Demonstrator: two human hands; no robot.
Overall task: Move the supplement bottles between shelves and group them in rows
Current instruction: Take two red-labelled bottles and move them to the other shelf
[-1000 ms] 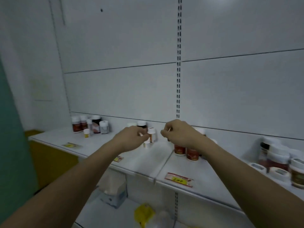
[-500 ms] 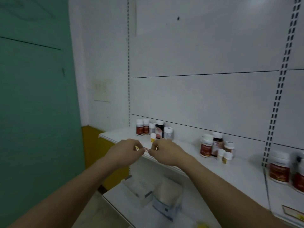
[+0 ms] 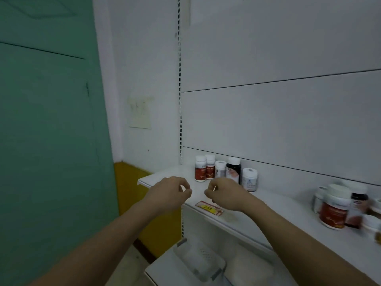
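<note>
Seemingly mid-task, head view only: both hands hung in front of the shelf (image 3: 165,176) edge with no bottle in either. Left hand (image 3: 169,193) had its fingers curled in, fingertip meeting thumb, nothing visible between them. Right hand (image 3: 224,195) fingers likewise curled, pinching a thin pale sliver (image 3: 214,188); too small to identify. Just behind the hands, a left group of bottles (image 3: 225,172) stood upright against the back panel: two red-labelled, white-capped ones touching side by side, a small white one, a dark bottle with white cap, and a white one set slightly forward. Roughly a row, though the last sat out of line. Well apart to the right, a second cluster (image 3: 340,207) was blurred, bunched rather than lined up, led by a wide red-labelled jar. Judgement: grouping partly done on the left, right cluster still to sort; lower shelf (image 3: 165,271) carried pale packages, no bottles seen. Writing: bottle labels unreadable; price tag (image 3: 209,207) on the shelf lip, red with a yellow patch, its dark digits not legible.
</note>
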